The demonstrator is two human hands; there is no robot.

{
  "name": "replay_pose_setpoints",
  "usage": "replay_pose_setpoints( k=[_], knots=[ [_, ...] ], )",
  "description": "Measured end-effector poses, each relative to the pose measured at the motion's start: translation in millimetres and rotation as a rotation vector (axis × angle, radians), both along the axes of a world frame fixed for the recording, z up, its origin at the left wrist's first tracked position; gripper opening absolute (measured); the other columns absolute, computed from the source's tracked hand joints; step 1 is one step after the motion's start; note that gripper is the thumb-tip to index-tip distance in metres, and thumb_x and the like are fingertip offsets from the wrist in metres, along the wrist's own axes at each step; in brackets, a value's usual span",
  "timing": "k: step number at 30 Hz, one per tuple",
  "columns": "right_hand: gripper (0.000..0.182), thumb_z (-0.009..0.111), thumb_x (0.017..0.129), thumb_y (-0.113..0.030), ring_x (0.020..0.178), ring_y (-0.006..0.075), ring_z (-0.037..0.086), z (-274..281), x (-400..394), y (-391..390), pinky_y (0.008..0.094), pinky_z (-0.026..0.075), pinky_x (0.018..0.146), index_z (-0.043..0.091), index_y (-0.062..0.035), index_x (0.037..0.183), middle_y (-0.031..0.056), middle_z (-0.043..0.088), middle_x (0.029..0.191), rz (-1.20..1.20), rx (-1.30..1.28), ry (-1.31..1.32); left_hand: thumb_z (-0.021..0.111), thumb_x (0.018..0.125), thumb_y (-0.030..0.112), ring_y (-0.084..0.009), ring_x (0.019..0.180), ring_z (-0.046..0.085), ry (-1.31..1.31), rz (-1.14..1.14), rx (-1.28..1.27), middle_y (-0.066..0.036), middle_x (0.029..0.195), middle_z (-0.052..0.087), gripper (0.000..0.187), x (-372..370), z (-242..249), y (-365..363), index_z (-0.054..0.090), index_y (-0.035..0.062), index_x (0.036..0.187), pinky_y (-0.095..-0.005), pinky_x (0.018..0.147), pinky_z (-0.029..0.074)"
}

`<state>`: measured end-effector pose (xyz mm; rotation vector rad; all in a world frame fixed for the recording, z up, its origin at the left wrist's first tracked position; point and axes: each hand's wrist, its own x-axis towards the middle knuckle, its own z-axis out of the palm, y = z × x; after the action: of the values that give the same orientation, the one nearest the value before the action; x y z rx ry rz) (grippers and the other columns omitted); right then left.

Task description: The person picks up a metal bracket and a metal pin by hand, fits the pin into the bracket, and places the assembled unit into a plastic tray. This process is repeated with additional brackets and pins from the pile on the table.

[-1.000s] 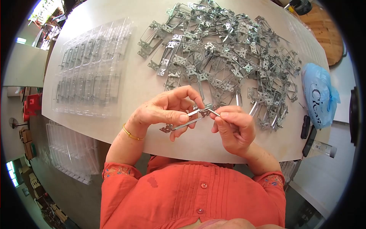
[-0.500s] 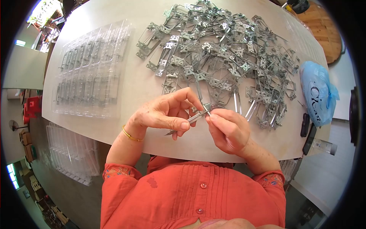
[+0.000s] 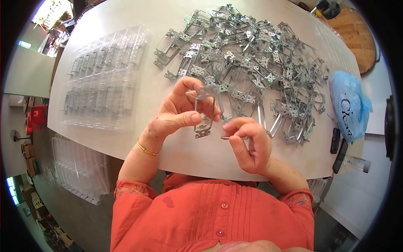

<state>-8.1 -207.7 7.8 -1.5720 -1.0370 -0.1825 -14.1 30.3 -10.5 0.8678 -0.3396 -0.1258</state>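
Observation:
Between the thumb and fingers of my left hand (image 3: 178, 110) is a metal bracket frame (image 3: 203, 133), with perforated plates at its two ends and thin rods joining them. It is held up above the table, turned on edge. To its right, my right hand (image 3: 250, 145) pinches a thin metal rod (image 3: 226, 137) between thumb and forefinger. The rod's tip points left toward the frame, with a gap between them. Beyond both hands lies a large heap of similar metal brackets (image 3: 247, 54).
At left on the white table (image 3: 145, 92) lies a clear plastic tray (image 3: 100, 80) with metal parts in its slots. More clear trays (image 3: 82, 168) sit below the table edge. At right are a blue plastic bag (image 3: 349, 105), dark objects (image 3: 335, 140) and a clear bottle (image 3: 357, 164).
My left hand has turned the bracket frame so that its open shape shows. My right hand has drawn back from it, slightly down and right, with the thin rod in its fingers.

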Motion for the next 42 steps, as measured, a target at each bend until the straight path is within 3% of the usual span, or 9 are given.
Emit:
replay_pose_setpoints(
  k=[3, 9, 17, 20, 25, 28, 33, 37, 42],
  knots=[
    [0.013, 0.061, 0.098, 0.004, 0.108, 0.0235, 0.072, -2.6, -7.0, 4.4, 0.0327, 0.058, 0.089, 0.05, -0.0017, 0.102, 0.0216, 0.066, 0.125, 0.114, 0.032, 0.644, 0.078, 0.091, 0.015, -0.0321, 0.108, 0.066, -0.043, 0.028, 0.025, -0.02, 0.111, 0.069, 0.062, 2.8, -4.1, 2.8, 0.042, 0.015, 0.141, -0.0443, 0.089, 0.054],
    [0.012, 0.059, 0.102, 0.0, 0.11, 0.0192, 0.068, -9.1, -5.0, 5.9, 0.0315, 0.057, 0.087, 0.048, -0.0046, 0.102, 0.0164, 0.066, 0.122, 0.27, 0.153, 1.062, 0.083, 0.086, 0.012, -0.0285, 0.11, 0.067, -0.024, 0.037, 0.035, -0.02, 0.119, 0.067, 0.077, 1.3, 0.6, -0.9, 0.039, 0.0125, 0.149, -0.0413, 0.093, 0.056],
    [0.013, 0.058, 0.102, 0.002, 0.095, 0.0138, 0.064, -6.5, 2.3, 3.9, 0.0307, 0.055, 0.081, 0.048, -0.0052, 0.104, 0.0093, 0.062, 0.11, 0.087, 0.254, 0.969, 0.086, 0.082, 0.006, -0.0288, 0.116, 0.067, 0.031, 0.021, 0.122, -0.02, 0.123, 0.066, 0.067, -3.4, 0.6, 0.1, 0.051, 0.0012, 0.139, -0.0443, 0.098, 0.057],
    [0.016, 0.059, 0.1, 0.005, 0.093, 0.0128, 0.063, -6.1, 5.6, 0.0, 0.0296, 0.055, 0.081, 0.048, -0.0049, 0.104, 0.0092, 0.06, 0.109, 0.039, 0.241, 0.873, 0.086, 0.083, 0.013, -0.0312, 0.118, 0.067, 0.041, 0.049, 0.183, -0.021, 0.124, 0.065, 0.063, -2.8, 9.8, -2.2, 0.052, -0.0009, 0.135, -0.0459, 0.099, 0.057],
    [0.021, 0.063, 0.094, 0.01, 0.089, 0.0118, 0.062, -10.4, 11.2, -1.6, 0.0278, 0.054, 0.078, 0.049, -0.0037, 0.104, 0.0106, 0.06, 0.108, -0.019, 0.192, 0.609, 0.066, 0.098, 0.046, -0.034, 0.106, 0.072, 0.14, 0.052, 0.215, -0.024, 0.119, 0.066, 0.052, -2.9, 13.9, -2.4, 0.056, -0.0011, 0.117, -0.0473, 0.094, 0.058],
    [0.022, 0.065, 0.092, 0.011, 0.088, 0.013, 0.064, -11.1, 15.9, -6.6, 0.0279, 0.056, 0.076, 0.052, -0.0027, 0.102, 0.0121, 0.062, 0.106, -0.035, 0.067, 0.374, 0.059, 0.105, 0.036, -0.0319, 0.103, 0.072, 0.118, -0.121, 0.125, -0.023, 0.118, 0.069, 0.039, 0.6, 6.9, 7.1, 0.059, -0.002, 0.114, -0.0457, 0.094, 0.056],
    [0.021, 0.067, 0.09, 0.011, 0.089, 0.0155, 0.067, -12.7, 19.5, -6.4, 0.0284, 0.057, 0.074, 0.053, -0.002, 0.099, 0.0139, 0.065, 0.103, -0.048, 0.02, 0.354, 0.053, 0.106, 0.028, -0.03, 0.078, 0.074, 0.257, -0.138, 0.275, -0.032, 0.108, 0.068, 0.037, -4.7, 20.4, 2.7, 0.053, 0.0004, 0.082, -0.0364, 0.056, 0.062],
    [0.02, 0.068, 0.09, 0.01, 0.09, 0.0165, 0.066, -9.3, 22.8, -6.1, 0.028, 0.057, 0.073, 0.056, -0.0017, 0.1, 0.0139, 0.066, 0.104, -0.068, 0.021, 0.353, 0.054, 0.105, 0.024, -0.0298, 0.079, 0.075, 0.279, -0.118, 0.282, -0.033, 0.111, 0.067, 0.035, -2.4, 18.8, 0.4, 0.052, 0.0012, 0.079, -0.0367, 0.055, 0.064],
    [0.021, 0.075, 0.09, 0.003, 0.089, 0.0182, 0.064, 0.0, 28.5, -10.6, 0.0279, 0.055, 0.069, 0.063, -0.0025, 0.106, 0.0142, 0.066, 0.104, -0.229, 0.023, 0.024, 0.052, 0.106, 0.023, -0.0299, 0.081, 0.075, 0.305, -0.041, 0.171, -0.035, 0.113, 0.065, 0.033, 0.2, 16.2, 1.9, 0.05, 0.0023, 0.08, -0.0364, 0.057, 0.066]
  ],
)
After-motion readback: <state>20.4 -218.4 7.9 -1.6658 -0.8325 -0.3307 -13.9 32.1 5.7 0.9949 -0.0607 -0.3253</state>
